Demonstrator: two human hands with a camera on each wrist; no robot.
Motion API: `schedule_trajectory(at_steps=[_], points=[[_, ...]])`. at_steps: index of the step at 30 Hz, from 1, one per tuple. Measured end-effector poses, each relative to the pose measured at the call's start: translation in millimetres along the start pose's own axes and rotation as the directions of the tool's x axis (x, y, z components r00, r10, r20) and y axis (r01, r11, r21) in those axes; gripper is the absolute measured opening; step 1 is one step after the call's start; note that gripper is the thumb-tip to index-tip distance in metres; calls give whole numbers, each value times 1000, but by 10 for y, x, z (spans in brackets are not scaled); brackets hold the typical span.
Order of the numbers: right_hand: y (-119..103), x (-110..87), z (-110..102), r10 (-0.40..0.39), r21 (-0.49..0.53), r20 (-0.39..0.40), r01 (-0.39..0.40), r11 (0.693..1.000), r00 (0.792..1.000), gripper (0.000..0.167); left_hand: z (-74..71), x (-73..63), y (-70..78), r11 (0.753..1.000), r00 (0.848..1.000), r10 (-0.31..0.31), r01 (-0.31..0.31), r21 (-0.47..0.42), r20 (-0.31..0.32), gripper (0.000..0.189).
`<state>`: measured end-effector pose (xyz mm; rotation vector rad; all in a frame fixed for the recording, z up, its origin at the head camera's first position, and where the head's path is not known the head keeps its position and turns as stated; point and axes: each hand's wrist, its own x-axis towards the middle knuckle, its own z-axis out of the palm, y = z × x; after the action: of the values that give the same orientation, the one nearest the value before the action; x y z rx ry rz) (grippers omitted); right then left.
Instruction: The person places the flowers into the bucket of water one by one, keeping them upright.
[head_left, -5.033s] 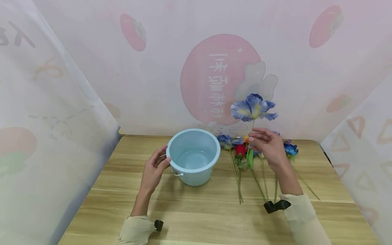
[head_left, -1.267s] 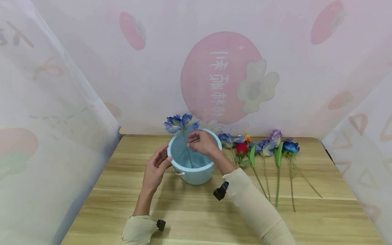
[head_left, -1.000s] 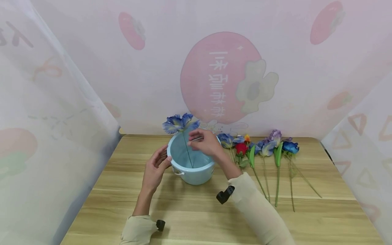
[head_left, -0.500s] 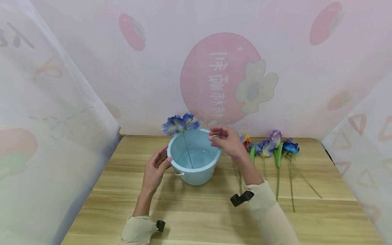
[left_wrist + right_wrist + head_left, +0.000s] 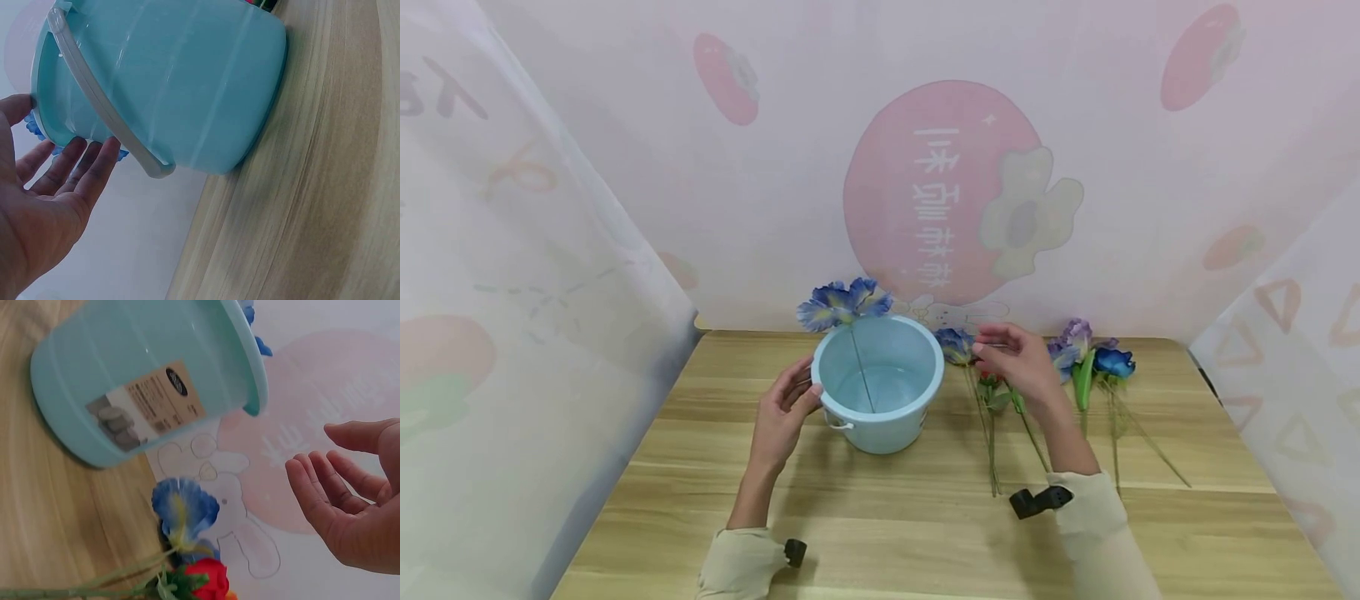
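A light blue bucket (image 5: pixel 880 429) stands upright on the table. My left hand (image 5: pixel 778 417) holds its left side, thumb on the rim and fingers spread along the outer wall; the left wrist view shows the bucket's white handle (image 5: pixel 103 106) right by these fingertips. One blue iris (image 5: pixel 844 304) leans inside the bucket, its bloom above the back left rim. My right hand (image 5: pixel 1018 362) is in the air to the right, fingers loosely bent with nothing between them. It hides part of the flowers beyond it. Below it in the right wrist view are another blue iris (image 5: pixel 184 512) and a red rose (image 5: pixel 209 578).
More flowers lie on the wooden table (image 5: pixel 880 525) at the right: a purple bloom (image 5: pixel 1077 333), a blue rose (image 5: pixel 1114 362) and a green-leaved stem (image 5: pixel 1084 382). Behind the table hangs a printed curtain (image 5: pixel 760 208), with more cloth on both sides.
The right hand brought the blue iris from the right into the bucket and let go of it. It then moved back right, over the flowers. The left hand has stayed at the rim.
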<state>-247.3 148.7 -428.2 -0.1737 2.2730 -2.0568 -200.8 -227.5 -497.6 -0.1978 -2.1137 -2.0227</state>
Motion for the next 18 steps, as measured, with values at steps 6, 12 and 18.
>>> schedule_trajectory(at_steps=[6, 12, 18], points=[[121, -57, -158, 37, 5, -26, -36, 999, 999, 51, -2, -3, 4, 1000, 1000, 5, -5, -13, 0, 53], [309, -105, -273, 106, 45, -44, -104, 994, 993, 54, 0, -5, 3, 1000, 1000, 7, -7, 0, 1, 53], [519, -135, -344, 160, 75, -65, -156, 985, 985, 58, 0, -3, 13, 1000, 1000, 11, -11, 0, 1, 53]])
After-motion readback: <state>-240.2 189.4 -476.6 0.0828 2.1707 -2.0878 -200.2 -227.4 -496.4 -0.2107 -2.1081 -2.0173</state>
